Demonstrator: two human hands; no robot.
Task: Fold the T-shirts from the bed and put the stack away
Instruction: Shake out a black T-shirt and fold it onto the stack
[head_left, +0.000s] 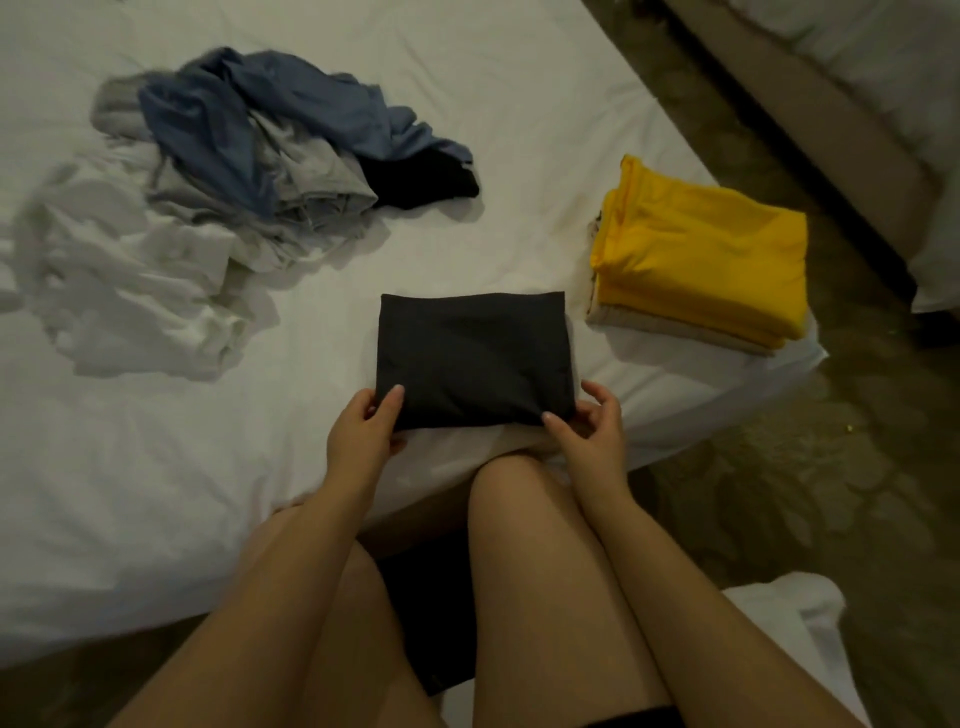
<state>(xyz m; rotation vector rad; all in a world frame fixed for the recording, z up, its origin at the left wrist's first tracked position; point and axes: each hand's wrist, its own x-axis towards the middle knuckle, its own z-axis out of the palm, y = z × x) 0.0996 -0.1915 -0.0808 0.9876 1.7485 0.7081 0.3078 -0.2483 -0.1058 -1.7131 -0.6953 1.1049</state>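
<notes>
Beige shirt (675, 328) mostly beneath the yellow shirt (711, 254), black garment (415, 179) partly under the blue one (208, 119)

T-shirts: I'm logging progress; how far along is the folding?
Done: folded stack topped by a yellow T-shirt. In hand: left hand and right hand pinch the folded black T-shirt. Left: the crumpled pile of blue, grey and white garments, then storing the stack.

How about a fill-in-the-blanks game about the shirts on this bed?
1. The top shirt on the stack is ____.
2. The left hand and right hand hold the dark shirt, which is already ____.
3. The crumpled pile has a ____ shirt on top.

Missing words: yellow; folded; blue.
</notes>
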